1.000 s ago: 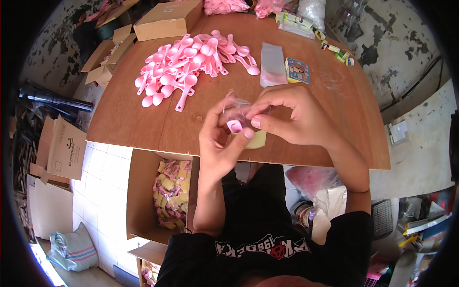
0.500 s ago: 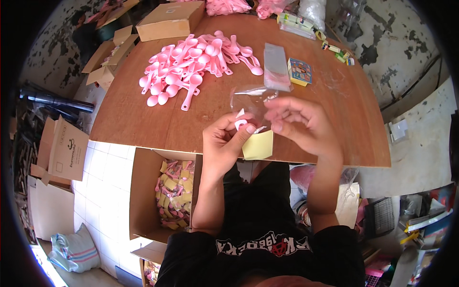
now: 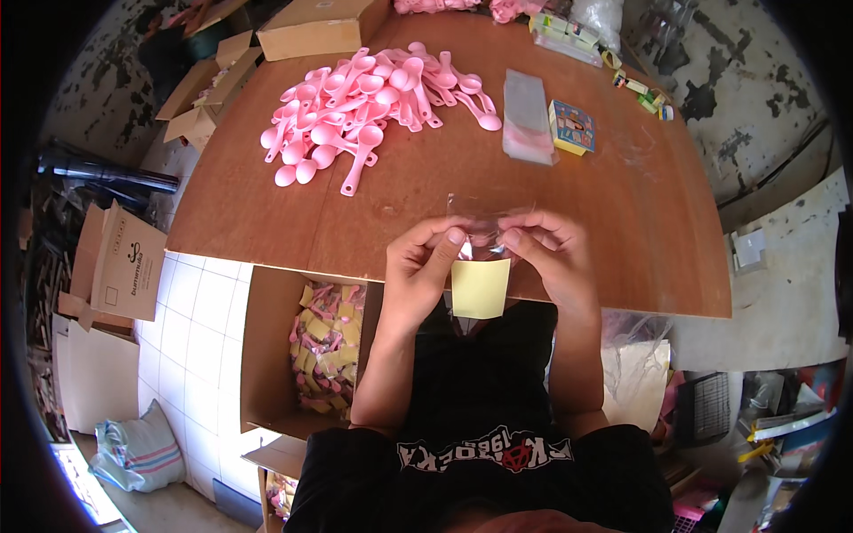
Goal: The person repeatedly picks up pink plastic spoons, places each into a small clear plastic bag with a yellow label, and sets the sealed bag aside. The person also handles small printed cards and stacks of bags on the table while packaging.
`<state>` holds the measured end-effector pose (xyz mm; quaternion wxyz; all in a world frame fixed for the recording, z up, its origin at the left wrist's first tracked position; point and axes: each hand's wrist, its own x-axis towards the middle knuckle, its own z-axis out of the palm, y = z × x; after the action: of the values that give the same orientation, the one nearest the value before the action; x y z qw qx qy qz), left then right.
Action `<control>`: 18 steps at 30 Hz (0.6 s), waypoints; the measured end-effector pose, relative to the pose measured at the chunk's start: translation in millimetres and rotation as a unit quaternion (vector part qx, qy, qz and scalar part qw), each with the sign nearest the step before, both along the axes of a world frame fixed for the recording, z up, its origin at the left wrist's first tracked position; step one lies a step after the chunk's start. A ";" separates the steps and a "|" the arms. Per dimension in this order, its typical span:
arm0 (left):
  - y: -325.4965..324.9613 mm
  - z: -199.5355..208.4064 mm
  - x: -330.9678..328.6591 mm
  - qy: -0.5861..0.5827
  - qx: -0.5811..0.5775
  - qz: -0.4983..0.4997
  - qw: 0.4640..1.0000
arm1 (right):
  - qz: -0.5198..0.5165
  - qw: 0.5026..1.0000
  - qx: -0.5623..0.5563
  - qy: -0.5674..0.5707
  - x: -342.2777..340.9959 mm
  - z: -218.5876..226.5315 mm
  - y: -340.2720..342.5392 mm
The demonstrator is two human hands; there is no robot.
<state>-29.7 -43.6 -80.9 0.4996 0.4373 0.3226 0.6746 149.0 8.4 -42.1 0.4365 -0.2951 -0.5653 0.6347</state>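
Note:
Over the table's near edge I hold a clear plastic bag (image 3: 484,206) by its two sides. My left hand (image 3: 425,266) pinches one side between thumb and fingers, while my right hand (image 3: 553,258) pinches the other. A pale yellow card (image 3: 481,289) hangs upright at the bag's lower part, between my wrists. Whether a spoon is inside the bag I cannot tell. Farther off, a heap of pink plastic spoons (image 3: 360,147) lies on the left part of the wooden table (image 3: 426,186).
A stack of clear bags (image 3: 527,120) lies beside a small stack of printed cards (image 3: 571,127). At the back left sits a cardboard box (image 3: 320,28). Below the table, an open carton (image 3: 267,355) holds many packed spoons with yellow cards. Small bottles (image 3: 644,93) lie at the far right.
My right hand has come in to grip the bag's right side, where it was apart before. The small white-and-pink piece at my left fingertips no longer shows. The yellow card has dropped slightly lower.

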 end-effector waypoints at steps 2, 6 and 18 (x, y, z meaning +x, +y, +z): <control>1.1 -4.9 -1.0 -0.014 -0.002 -0.015 1.000 | 0.005 1.000 -0.004 -0.001 1.1 -9.0 2.6; 5.6 -18.1 -5.3 -0.061 0.001 -0.064 0.996 | -0.036 0.998 0.042 0.006 3.2 -22.3 6.5; 0.2 -28.2 -21.9 -0.087 0.006 -0.090 0.992 | 0.093 0.986 0.135 -0.012 14.4 -20.7 18.7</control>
<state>-51.7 -43.4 -109.2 0.5817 0.4074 0.2330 0.6644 163.4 27.1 -62.9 0.4046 -0.1875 -0.6762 0.5864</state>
